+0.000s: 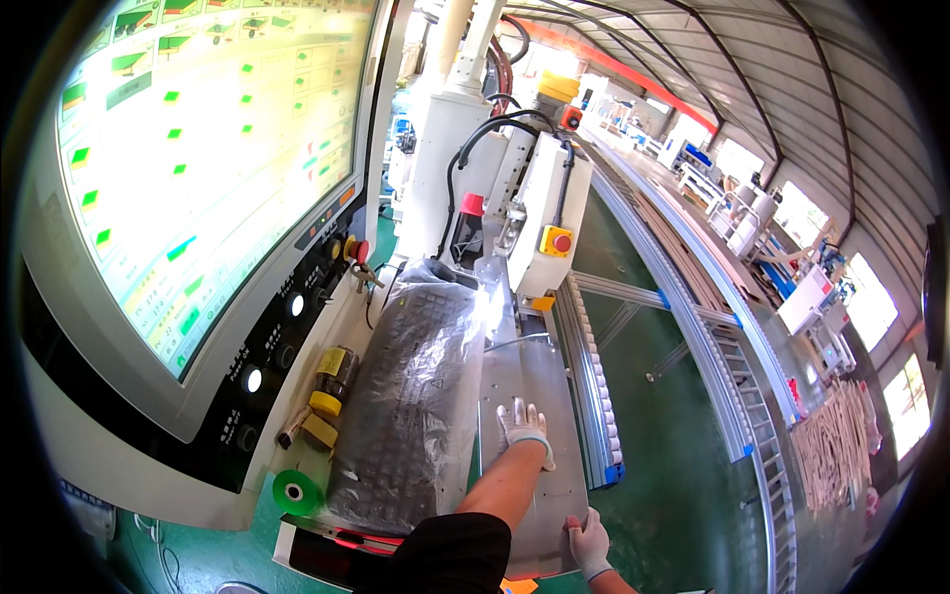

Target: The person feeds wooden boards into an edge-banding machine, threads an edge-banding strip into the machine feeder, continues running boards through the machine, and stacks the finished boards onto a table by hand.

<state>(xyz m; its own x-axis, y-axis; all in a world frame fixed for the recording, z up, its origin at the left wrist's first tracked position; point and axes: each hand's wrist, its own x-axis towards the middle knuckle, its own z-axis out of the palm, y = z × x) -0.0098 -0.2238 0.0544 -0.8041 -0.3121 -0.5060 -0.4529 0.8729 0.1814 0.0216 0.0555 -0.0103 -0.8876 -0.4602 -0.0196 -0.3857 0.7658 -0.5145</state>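
My left hand [524, 428], in a white glove, lies flat with its fingers spread on a long grey metal plate [534, 381]. The bare forearm and a black sleeve reach up from the lower edge. At the plate's near right corner, my right hand [591, 544], also gloved in white, is closed around the rim with the thumb near its upper side; its other fingers are partly hidden. Just left of the plate, a dark keyboard [406, 381] lies under crinkled clear plastic film. Nothing lies beneath my left palm that I can make out except the plate.
A large lit screen [218, 148] with a button panel [267, 361] stands at left. Beside the keyboard are a yellow-capped bottle [334, 376] and a green tape roll [297, 492]. Ahead rises a white machine head [544, 208] with a red stop button [561, 243]. A roller rail [599, 396] runs right.
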